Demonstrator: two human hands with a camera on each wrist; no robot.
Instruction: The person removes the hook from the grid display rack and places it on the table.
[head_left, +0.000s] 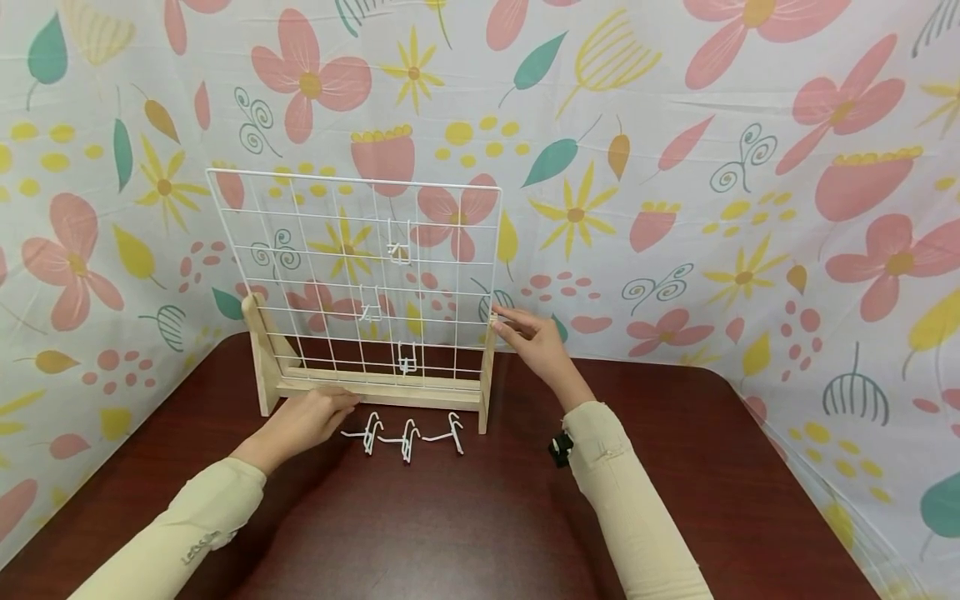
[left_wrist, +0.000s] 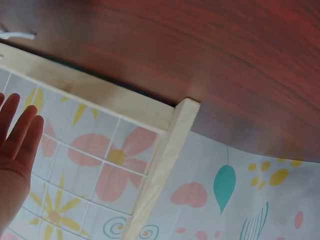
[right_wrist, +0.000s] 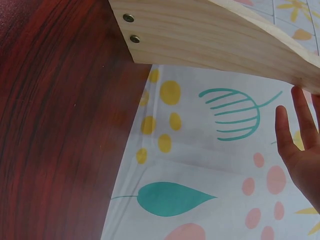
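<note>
A white wire grid panel stands leaning back in a wooden stand. My left hand is in front of the stand's lower rail, with extended fingers; whether they touch the rail is hard to tell. At the top of the right wooden side piece, my right hand touches the wood with its fingertips, its fingers nearly straight. White wire hooks hang on the grid: an upper hook, a middle hook and a lower hook.
Three white wire hooks lie in a row on the dark brown table: a left hook, a middle one and a right one. A flower-patterned cloth hangs behind the table.
</note>
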